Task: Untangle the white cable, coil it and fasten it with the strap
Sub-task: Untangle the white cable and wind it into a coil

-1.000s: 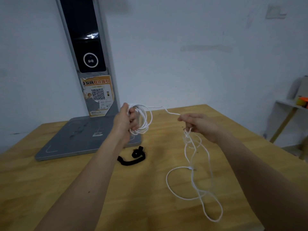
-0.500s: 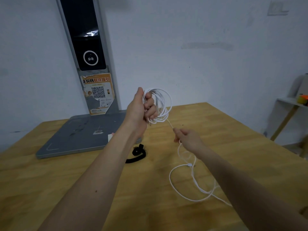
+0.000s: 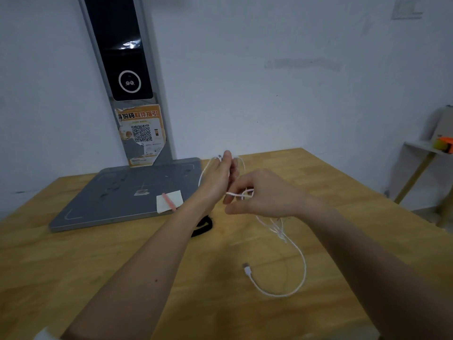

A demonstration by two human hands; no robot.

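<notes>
My left hand (image 3: pixel 219 177) holds several coiled loops of the white cable above the middle of the wooden table (image 3: pixel 73 261). Just to its right, my right hand (image 3: pixel 259 192) pinches a strand of the same cable close to the coil. The loose rest of the white cable (image 3: pixel 302 258) hangs from my right hand and curves over the table, and its plug (image 3: pixel 247 268) lies free on the wood. The black strap (image 3: pixel 204 225) lies on the table, partly hidden under my left forearm.
A grey flat base (image 3: pixel 117 192) with a tall post and a dark screen (image 3: pixel 122 57) stands at the back left against the wall. A white slip with a pink stick (image 3: pixel 169 200) lies on the base's corner. A small shelf (image 3: pixel 426 148) stands at the far right.
My right hand has risen and closed in on my left hand and the coil. The loose cable on the table has become shorter, and its plug now lies in view.
</notes>
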